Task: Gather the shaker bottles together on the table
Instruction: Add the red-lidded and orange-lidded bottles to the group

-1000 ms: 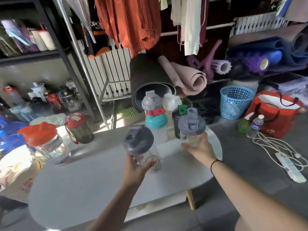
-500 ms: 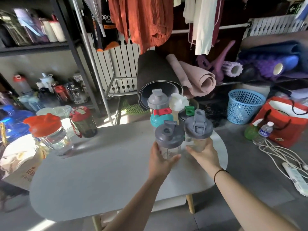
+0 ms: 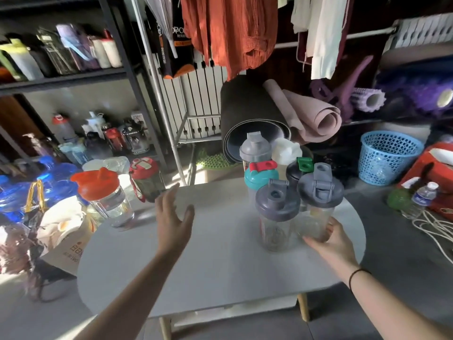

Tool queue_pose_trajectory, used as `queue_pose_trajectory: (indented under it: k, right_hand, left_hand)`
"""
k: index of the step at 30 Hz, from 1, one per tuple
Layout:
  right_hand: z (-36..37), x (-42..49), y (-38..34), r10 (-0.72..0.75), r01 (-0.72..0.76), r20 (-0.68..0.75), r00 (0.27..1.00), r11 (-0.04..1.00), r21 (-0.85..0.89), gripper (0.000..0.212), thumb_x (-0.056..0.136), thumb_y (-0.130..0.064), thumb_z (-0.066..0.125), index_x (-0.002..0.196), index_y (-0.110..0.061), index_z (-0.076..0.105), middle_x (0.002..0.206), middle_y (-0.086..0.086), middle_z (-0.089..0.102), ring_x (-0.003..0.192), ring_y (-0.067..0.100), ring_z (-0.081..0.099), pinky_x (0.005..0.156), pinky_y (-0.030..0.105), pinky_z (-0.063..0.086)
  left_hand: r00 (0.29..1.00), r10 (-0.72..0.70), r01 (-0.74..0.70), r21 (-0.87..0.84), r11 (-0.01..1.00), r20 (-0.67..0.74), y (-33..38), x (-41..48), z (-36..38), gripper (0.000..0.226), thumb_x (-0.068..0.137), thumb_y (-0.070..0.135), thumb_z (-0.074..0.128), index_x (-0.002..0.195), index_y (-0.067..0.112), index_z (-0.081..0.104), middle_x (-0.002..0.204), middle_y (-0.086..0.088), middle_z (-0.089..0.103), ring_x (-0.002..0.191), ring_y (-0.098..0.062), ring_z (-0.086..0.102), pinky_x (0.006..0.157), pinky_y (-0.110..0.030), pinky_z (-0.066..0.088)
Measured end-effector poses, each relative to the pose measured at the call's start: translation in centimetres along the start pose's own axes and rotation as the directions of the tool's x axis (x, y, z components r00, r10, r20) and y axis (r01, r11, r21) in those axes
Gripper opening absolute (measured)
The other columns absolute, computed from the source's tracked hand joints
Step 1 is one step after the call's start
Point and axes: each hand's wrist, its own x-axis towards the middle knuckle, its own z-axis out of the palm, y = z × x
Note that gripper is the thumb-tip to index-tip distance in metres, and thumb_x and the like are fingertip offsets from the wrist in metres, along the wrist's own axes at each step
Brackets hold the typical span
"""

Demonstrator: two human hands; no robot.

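Six shaker bottles bunched at the right end of the table (image 3: 220, 278): two grey-lidded clear shakers in front, near one (image 3: 277, 214) and right one (image 3: 318, 204) touching side by side, with teal-lidded (image 3: 260, 179), black-lidded (image 3: 297, 171), tall grey-capped (image 3: 255, 149) and white (image 3: 285, 149) bottles just behind. Right hand (image 3: 335, 244) cupped loosely against the base of the right grey-lidded shaker, fingers curled, full clamp unclear; left hand (image 3: 174, 217) open, fingers spread, empty, hovering over mid-table. Orange-lidded clear shaker (image 3: 105, 197) and red-lidded dark bottle (image 3: 147, 179) at the far left edge, well apart from the cluster.
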Motion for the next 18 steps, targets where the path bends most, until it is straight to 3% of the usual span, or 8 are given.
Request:
queue_pose_trajectory:
  k: [2, 4, 6, 9, 12, 15, 18]
  right_hand:
    - [0.2, 0.0, 0.4, 0.017, -0.017, 0.002, 1.0, 1.0, 0.02, 0.076, 0.068, -0.021, 0.085, 0.132, -0.019, 0.044, 0.111, 0.002, 0.059, 0.1, 0.022, 0.057, 0.086, 0.033, 0.044]
    - [0.4, -0.2, 0.7, 0.033, -0.034, 0.023, 0.999, 0.998, 0.055, 0.081, 0.065, -0.021, 0.087, 0.132, -0.023, 0.042, 0.12, 0.003, 0.059, 0.109, 0.024, 0.058, 0.095, 0.04, 0.046]
    - [0.4, -0.5, 0.8, 0.049, -0.055, 0.048, 0.998, 0.992, 0.115, 0.094, 0.058, -0.019, 0.089, 0.136, -0.024, 0.037, 0.13, 0.002, 0.053, 0.118, 0.021, 0.053, 0.104, 0.042, 0.041]
    - [0.7, -0.8, 1.1, 0.054, -0.064, 0.058, 0.997, 0.982, 0.178, 0.097, 0.066, 0.005, 0.082, 0.144, -0.016, 0.029, 0.133, 0.0, 0.043, 0.122, 0.015, 0.045, 0.106, 0.033, 0.033]
    - [1.1, -0.6, 1.5, 0.029, -0.038, 0.052, 0.998, 0.985, 0.168, 0.097, 0.066, 0.004, 0.082, 0.145, -0.017, 0.03, 0.144, 0.003, 0.042, 0.132, 0.02, 0.043, 0.112, 0.038, 0.032]
    - [1.3, -0.2, 1.5, 0.007, -0.015, 0.049, 0.999, 0.984, 0.18, 0.094, 0.064, -0.006, 0.086, 0.142, -0.018, 0.035, 0.141, 0.002, 0.046, 0.128, 0.02, 0.047, 0.111, 0.043, 0.036]
    - [1.2, 0.4, 1.1, -0.048, 0.04, 0.039, 0.998, 0.985, 0.169, 0.062, 0.063, -0.005, 0.087, 0.113, -0.021, 0.053, 0.113, 0.002, 0.065, 0.102, 0.017, 0.063, 0.092, 0.036, 0.05]
  left_hand:
    - [0.99, 0.102, -0.084, 0.177, 0.981, -0.1, -0.1, 4.5, -1.7, 0.057, 0.076, 0.007, 0.06, 0.132, 0.01, 0.046, 0.127, -0.02, 0.045, 0.115, -0.038, 0.048, 0.097, -0.044, 0.043]
    - [0.98, 0.165, -0.123, 0.31, 0.943, -0.111, -0.3, 9.1, -2.8, 0.062, 0.075, -0.003, 0.06, 0.134, 0.009, 0.044, 0.135, -0.025, 0.04, 0.125, -0.044, 0.04, 0.103, -0.049, 0.039]
    - [0.995, 0.043, -0.005, 0.387, 0.922, -0.088, -0.5, 13.3, -3.7, 0.067, 0.076, 0.003, 0.062, 0.138, 0.017, 0.039, 0.149, -0.022, 0.024, 0.138, -0.043, 0.024, 0.112, -0.053, 0.029]
    - [0.98, -0.187, 0.194, 0.575, 0.795, -0.072, -1.9, 18.1, -4.8, 0.07, 0.079, 0.018, 0.066, 0.141, 0.019, 0.033, 0.155, -0.026, 0.014, 0.144, -0.043, 0.008, 0.118, -0.053, 0.012]
    - [0.927, -0.374, 0.244, 0.725, 0.644, 0.021, -4.4, 20.7, -4.6, 0.081, 0.08, 0.045, 0.067, 0.144, 0.013, 0.03, 0.143, -0.03, 0.037, 0.136, -0.044, 0.031, 0.113, -0.049, 0.026]
    - [0.845, -0.529, 0.363, 0.642, 0.676, 0.08, -5.8, 20.7, -3.2, 0.084, 0.073, 0.049, 0.074, 0.14, 0.013, 0.037, 0.127, -0.026, 0.049, 0.115, -0.043, 0.051, 0.099, -0.047, 0.045]
    - [0.889, -0.458, 0.364, 0.588, 0.723, 0.013, -6.8, 19.8, -2.0, 0.067, 0.073, 0.034, 0.077, 0.129, 0.012, 0.047, 0.126, -0.024, 0.038, 0.106, -0.046, 0.052, 0.093, -0.049, 0.049]
